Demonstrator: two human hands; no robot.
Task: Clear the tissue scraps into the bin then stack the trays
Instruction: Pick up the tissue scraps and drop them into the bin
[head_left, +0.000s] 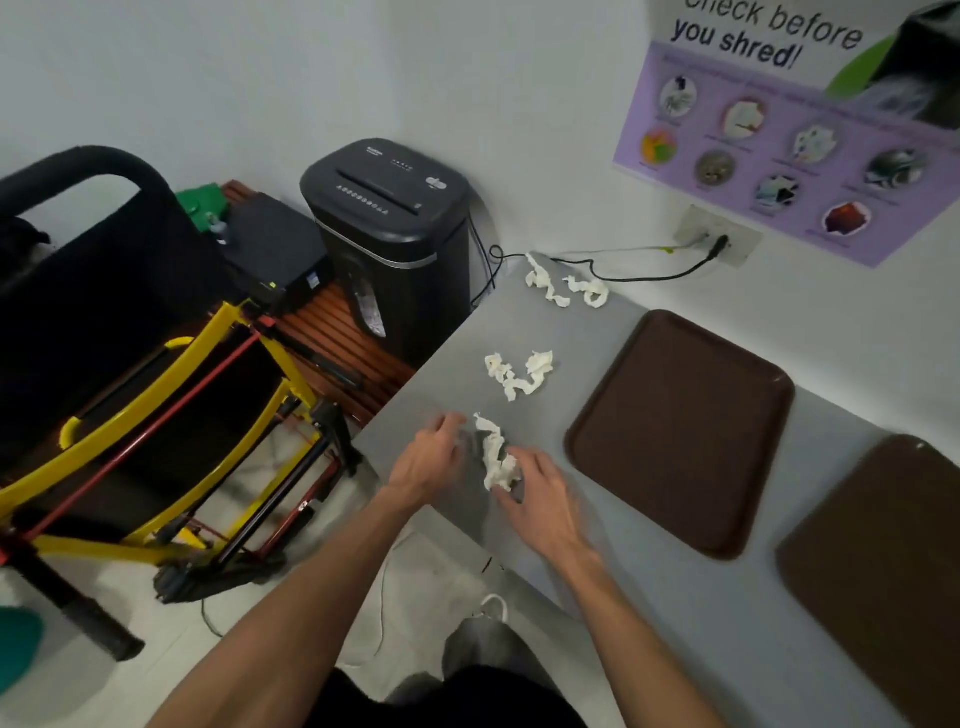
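Motion blur smears both hands. The right hand (540, 499) seems to pinch the lower end of the near scrap (493, 452). The left hand (428, 457) lies curled just beside it, and I cannot tell whether it grips. The second tray (883, 561) is cut off at the right edge, the poster (789, 130) at the top. The middle scrap (517, 374) and far scrap (563, 283) lie on the grey surface (447, 379), left of the tray (680, 431). A shredder (389, 234) stands beyond the surface's left edge. A cable (649, 278) runs behind the far scrap.

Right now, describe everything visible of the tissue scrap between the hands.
The tissue scrap is white crumpled paper twisted into a long wavy strip, lying on the grey table with its near end bunched. The right hand touches that end; blur hides any pinch. The left hand sits just beside it.
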